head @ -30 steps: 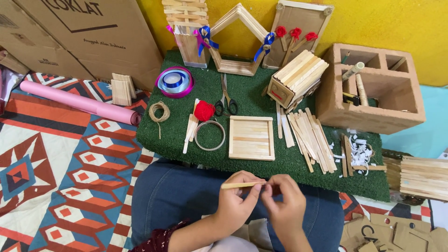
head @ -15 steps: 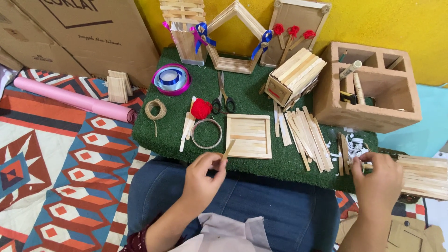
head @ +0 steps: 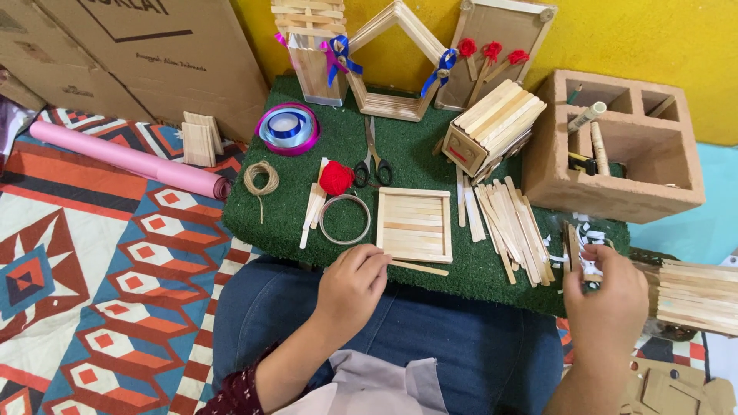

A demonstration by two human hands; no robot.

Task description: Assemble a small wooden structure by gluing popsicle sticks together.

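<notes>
Two hands work at the green mat's (head: pixel 400 154) near edge: left hand (head: pixel 350 280) pinches a wooden stick (head: pixel 419 268) beside the square panel (head: pixel 413 224); right hand (head: pixel 607 296), fingers curled, reaches the mat's right corner, grip unclear.

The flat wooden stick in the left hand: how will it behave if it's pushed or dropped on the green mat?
The wooden stick looks thin and flat, so it is probably light and stiff, yet could snap if bent hard. With flat faces it is unlikely to roll. The left hand pinches only one end, and the green mat looks turf-like, so it would likely grip rather than slide.
</notes>
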